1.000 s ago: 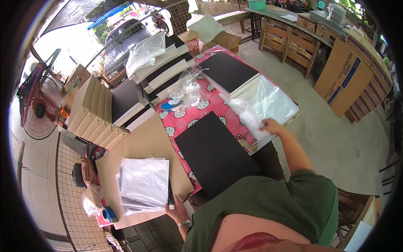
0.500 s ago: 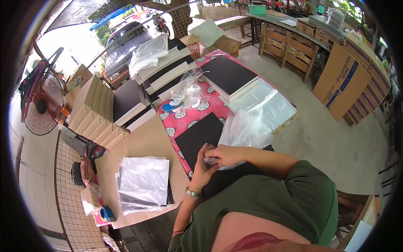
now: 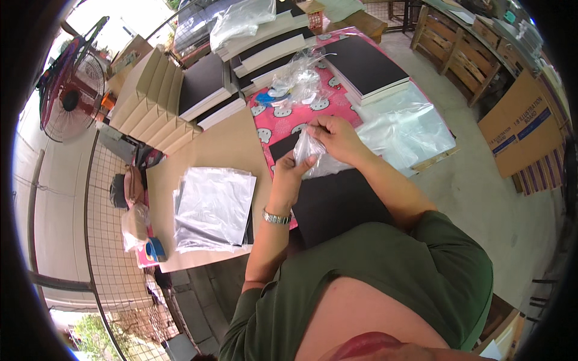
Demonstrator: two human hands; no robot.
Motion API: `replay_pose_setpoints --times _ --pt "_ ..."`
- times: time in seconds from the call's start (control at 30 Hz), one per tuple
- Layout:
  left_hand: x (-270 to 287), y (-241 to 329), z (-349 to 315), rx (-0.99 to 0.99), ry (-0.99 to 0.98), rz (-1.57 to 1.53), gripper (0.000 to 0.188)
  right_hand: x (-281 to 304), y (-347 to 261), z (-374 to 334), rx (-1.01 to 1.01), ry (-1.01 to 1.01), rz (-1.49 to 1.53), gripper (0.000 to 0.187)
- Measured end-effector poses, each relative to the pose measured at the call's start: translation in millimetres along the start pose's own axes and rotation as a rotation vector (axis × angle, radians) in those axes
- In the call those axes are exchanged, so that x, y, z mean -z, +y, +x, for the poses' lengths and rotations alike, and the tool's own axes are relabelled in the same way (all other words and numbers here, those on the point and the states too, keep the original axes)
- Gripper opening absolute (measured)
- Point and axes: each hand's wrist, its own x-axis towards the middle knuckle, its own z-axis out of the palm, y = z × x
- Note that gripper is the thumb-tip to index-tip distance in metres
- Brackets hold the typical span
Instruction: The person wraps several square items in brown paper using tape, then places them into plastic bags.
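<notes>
Both my hands grip a clear plastic bag [image 3: 308,149] above the near end of the table. The thumb and fingers of my left hand [image 3: 292,173] pinch its lower left part. My right hand [image 3: 338,139] closes on its top edge, slightly farther away. Beneath and nearer to me lies a flat black board [image 3: 340,207]; a corner of another black sheet [image 3: 282,148] shows behind my left hand. To the right of my hands, more clear plastic bags [image 3: 406,129] are spread in a flat stack.
Plastic-wrapped sheets [image 3: 215,207] lie on brown cardboard [image 3: 260,150] at left. Black-covered stacks [image 3: 208,87] and folded brown cartons [image 3: 144,99] stand behind. A black-topped stack [image 3: 367,63] and crumpled plastic [image 3: 298,78] sit on the pink tablecloth [image 3: 277,123]. A fan [image 3: 71,99] stands far left.
My hands have moved farther from my body and slightly apart, drawing up the plastic bag between them. More of the near black board is uncovered. The whole view has shifted downward.
</notes>
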Motion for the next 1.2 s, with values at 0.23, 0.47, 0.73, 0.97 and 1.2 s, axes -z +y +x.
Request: replay_pose_setpoints --times 0.23,0.47,0.73,0.97,1.2 --pt "0 22 10 -0.360 0.229 -0.404 0.021 -7 -4 11 0.102 0.049 0.026 0.020" --pt "-1 28 8 -0.445 0.291 -0.139 0.028 -3 -22 1 0.059 0.049 0.199 0.015" --pt "3 45 -3 -0.314 0.212 -0.266 0.027 10 -12 17 0.332 0.040 -0.248 0.017" --pt "-14 18 -9 -0.329 0.420 -0.281 0.028 -28 -24 22 0.008 0.065 0.405 0.014" --pt "53 9 -60 -0.065 0.172 -0.639 0.039 -10 -9 -22 0.131 -1.006 0.243 0.024"
